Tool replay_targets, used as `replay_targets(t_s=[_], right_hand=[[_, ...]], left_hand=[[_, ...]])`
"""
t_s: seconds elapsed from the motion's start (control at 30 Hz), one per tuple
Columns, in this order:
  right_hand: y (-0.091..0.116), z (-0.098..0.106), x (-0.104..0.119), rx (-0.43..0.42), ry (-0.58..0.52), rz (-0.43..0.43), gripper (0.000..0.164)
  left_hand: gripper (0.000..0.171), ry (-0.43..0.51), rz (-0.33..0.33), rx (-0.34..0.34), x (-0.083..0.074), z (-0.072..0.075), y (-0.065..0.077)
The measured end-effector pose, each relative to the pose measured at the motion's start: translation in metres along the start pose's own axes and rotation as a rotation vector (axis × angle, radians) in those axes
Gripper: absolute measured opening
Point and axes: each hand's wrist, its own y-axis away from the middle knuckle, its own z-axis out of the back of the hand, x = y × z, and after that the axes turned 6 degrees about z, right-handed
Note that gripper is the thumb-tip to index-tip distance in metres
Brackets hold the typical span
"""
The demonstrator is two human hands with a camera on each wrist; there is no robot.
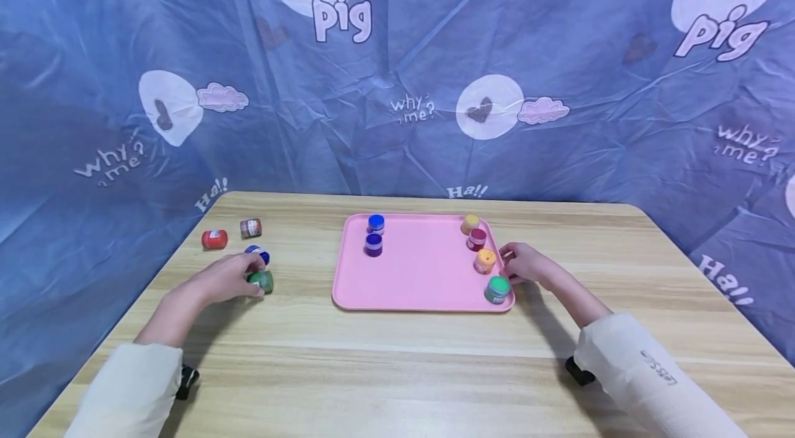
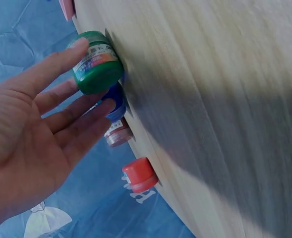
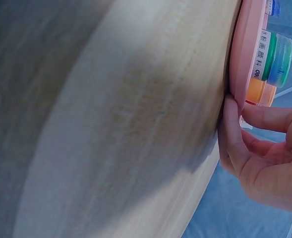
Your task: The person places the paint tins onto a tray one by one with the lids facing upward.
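My left hand [image 1: 225, 277] pinches a dark green paint jar [image 1: 261, 281] lying on its side at the table's left, thumb on its label in the left wrist view. Just behind it lies a blue paint jar [image 1: 257, 255], partly hidden by the fingers. At the right rim of a pink tray [image 1: 422, 286], my right hand [image 1: 526, 263] pinches the edge between thumb and fingers, as the right wrist view shows. Upright along that side stand a bright green jar [image 1: 497, 290], an orange jar [image 1: 485, 261], a dark red jar [image 1: 476, 239] and a yellow jar [image 1: 470, 223].
On the tray's left side stand a blue jar [image 1: 376, 223] and a dark purple-blue jar [image 1: 373, 245]. Beyond my left hand, a red jar [image 1: 214, 239] and a brown jar [image 1: 251, 228] lie on the wooden table [image 1: 397, 376]. A blue printed cloth [image 1: 348, 134] hangs behind.
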Motion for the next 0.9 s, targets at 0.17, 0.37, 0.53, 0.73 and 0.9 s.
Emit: replay_targets(t_s=[0.17, 0.37, 0.53, 0.73, 0.9], right_hand=[[0.000, 0.000, 0.001, -0.002, -0.002, -0.001, 0.048], [0.000, 0.000, 0.001, 0.001, 0.010, -0.008, 0.048], [-0.002, 0.000, 0.001, 0.004, 0.044, -0.024, 0.047], [-0.002, 0.000, -0.001, -0.001, 0.035, -0.012, 0.046], [-0.001, 0.000, -0.001, 0.003, 0.018, -0.003, 0.045]], left_hand=[[0.034, -0.021, -0.001, -0.009, 0.000, -0.004, -0.004], [0.032, -0.041, 0.013, -0.011, -0.001, -0.006, -0.007], [0.032, -0.018, 0.025, -0.020, -0.003, -0.008, -0.008], [0.029, 0.017, 0.003, -0.109, -0.008, -0.009, -0.016], [0.035, 0.030, -0.017, -0.177, -0.018, -0.005, -0.024]])
